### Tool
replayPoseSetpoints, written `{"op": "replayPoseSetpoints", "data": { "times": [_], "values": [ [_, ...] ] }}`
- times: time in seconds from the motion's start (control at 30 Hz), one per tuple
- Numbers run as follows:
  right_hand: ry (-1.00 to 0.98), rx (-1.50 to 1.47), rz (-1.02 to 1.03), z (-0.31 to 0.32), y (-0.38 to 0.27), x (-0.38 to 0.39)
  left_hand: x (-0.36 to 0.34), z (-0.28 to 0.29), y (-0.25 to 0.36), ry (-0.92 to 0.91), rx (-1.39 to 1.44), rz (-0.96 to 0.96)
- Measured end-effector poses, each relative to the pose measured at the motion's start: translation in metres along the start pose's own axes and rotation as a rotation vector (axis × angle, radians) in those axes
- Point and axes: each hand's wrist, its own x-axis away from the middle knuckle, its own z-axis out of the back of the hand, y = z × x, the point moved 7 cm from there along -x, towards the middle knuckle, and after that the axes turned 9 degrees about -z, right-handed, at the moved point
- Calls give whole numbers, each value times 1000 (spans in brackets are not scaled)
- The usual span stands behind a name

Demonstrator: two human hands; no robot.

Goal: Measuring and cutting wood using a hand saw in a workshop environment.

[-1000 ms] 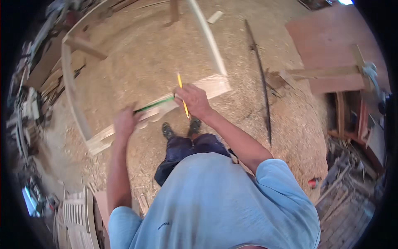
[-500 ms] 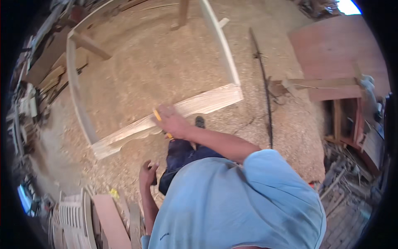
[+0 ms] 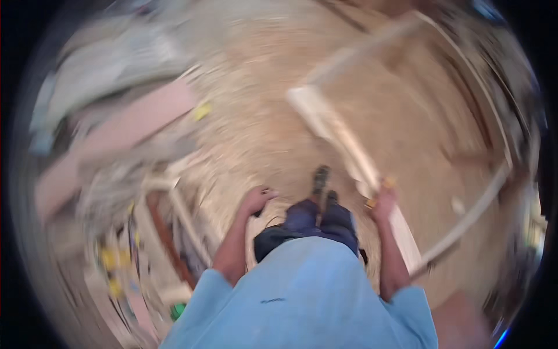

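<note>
My right hand (image 3: 383,205) is closed around a slim yellow tool, whose bright ends (image 3: 370,203) show on either side of the fingers; its exact kind is blurred. That hand is over the near board of a pale wooden frame (image 3: 340,128), and whether it touches the wood I cannot tell. The board has a curved lower edge. Left of my legs, my left hand (image 3: 256,200) hangs with curled fingers. Something small and dark (image 3: 256,214) shows under its palm, too unclear to name.
The frame stretches away to the right over a floor covered in shavings (image 3: 250,139). On the left lie a long pinkish board (image 3: 128,131) and a small yellow thing (image 3: 201,110). A smaller wooden frame (image 3: 186,212) stands at lower left, beside blurred clutter.
My view has swung left, so the frame now appears on the right. My right hand has drawn back to my right side with the yellow tool. The left hand stays low.
</note>
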Motion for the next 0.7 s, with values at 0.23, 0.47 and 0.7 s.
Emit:
{"op": "replayPoseSetpoints", "data": {
  "times": [0.23,0.47,0.7],
  "values": [
    [-233,-10,32,77,-62,-6,201,-21,-169,271,345,407],
    [-562,5,238,48,-242,-17,367,-102,-294,859,1180,766],
    [-607,-38,992,-50,-538,-1,426,-74,-367,1355,1590,738]
  ]
}}
